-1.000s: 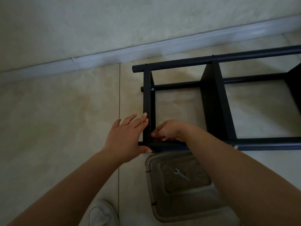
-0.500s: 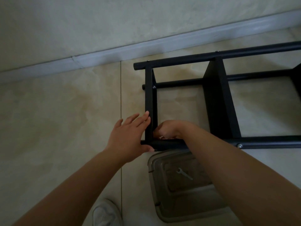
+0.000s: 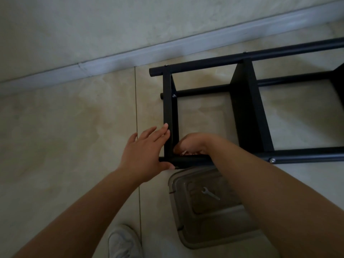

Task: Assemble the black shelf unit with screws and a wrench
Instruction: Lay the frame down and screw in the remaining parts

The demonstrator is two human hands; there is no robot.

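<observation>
Left hand (image 3: 147,153) flat against the shelf unit (image 3: 170,116) corner at centre frame; right hand (image 3: 191,145) pinches something small — likely a screw. Start it straight — wrench (image 3: 210,193) afterwards.

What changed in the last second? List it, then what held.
Little moved. The right hand curled tighter at the inside corner of the black shelf frame, fingers working something small that cannot be made out. The left hand stays flat against the end bar. The wrench still lies on the plastic bin lid.
</observation>
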